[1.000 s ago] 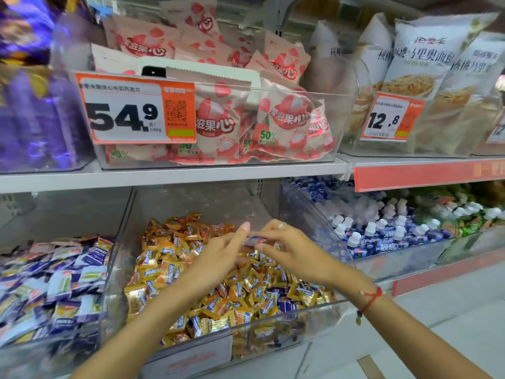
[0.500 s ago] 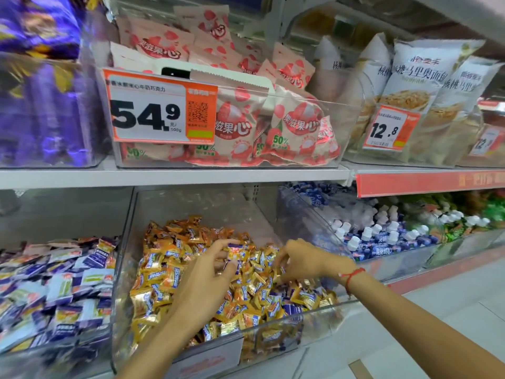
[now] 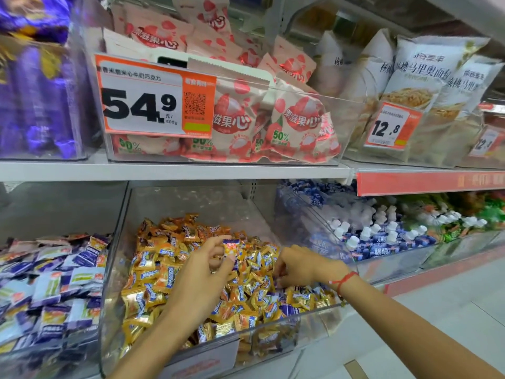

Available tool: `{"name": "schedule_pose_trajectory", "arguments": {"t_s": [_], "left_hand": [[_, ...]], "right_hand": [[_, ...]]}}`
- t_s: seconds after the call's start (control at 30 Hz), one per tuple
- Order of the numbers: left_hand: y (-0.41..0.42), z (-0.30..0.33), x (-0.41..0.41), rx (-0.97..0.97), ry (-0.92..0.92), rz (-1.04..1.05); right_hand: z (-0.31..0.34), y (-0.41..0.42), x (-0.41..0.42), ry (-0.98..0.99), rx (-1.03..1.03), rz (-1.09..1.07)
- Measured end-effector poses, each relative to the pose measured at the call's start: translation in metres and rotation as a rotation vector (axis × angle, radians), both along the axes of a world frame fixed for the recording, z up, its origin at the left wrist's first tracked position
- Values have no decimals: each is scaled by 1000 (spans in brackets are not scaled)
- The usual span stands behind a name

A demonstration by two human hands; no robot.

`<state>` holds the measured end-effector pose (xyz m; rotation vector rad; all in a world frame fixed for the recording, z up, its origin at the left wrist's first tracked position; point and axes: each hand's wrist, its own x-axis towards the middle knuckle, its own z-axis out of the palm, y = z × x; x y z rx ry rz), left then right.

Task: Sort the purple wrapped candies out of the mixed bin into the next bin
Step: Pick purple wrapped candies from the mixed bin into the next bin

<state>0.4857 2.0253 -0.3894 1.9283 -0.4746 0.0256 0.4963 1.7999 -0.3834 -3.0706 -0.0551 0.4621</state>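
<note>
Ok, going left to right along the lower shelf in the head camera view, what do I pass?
Bin of purple wrapped candies → mixed bin of orange candies, with the left hand pinching a candy → right hand in the same bin → small white-capped bottles → green packets.

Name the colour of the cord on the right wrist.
Red: a thin cord tied round the wrist behind the right hand, seen in the head view.
</note>
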Motion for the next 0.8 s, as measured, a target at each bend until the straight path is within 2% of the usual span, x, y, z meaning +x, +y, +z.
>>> {"name": "schedule_pose_trajectory", "arguments": {"t_s": [0.07, 0.13, 0.2, 0.27, 0.3, 0.5, 0.6, 0.7, 0.8], "left_hand": [[-2, 0, 1, 1, 9, 6], [-2, 0, 2, -20, 22, -1], [-1, -1, 3, -36, 45, -12], [-1, -1, 4, -28, 68, -25], [-2, -1, 3, -29, 80, -39], [-6, 10, -3, -51, 78, -83], [-6, 15, -6, -147, 83, -100], [1, 16, -2, -252, -8, 23], [6, 16, 3, -224, 0, 65]], "right_hand": [[7, -6, 3, -54, 77, -36], [21, -8, 1, -187, 248, -103], [35, 1, -11, -300, 620, -197], [44, 19, -27, -298, 1082, -266], [45, 28, -34, -297, 1206, -274], [32, 68, -50, -430, 1339, -364], [25, 80, -46, -490, 1352, -443], [29, 88, -41, -337, 1619, -593], [35, 90, -43, -149, 1873, -656]]}}
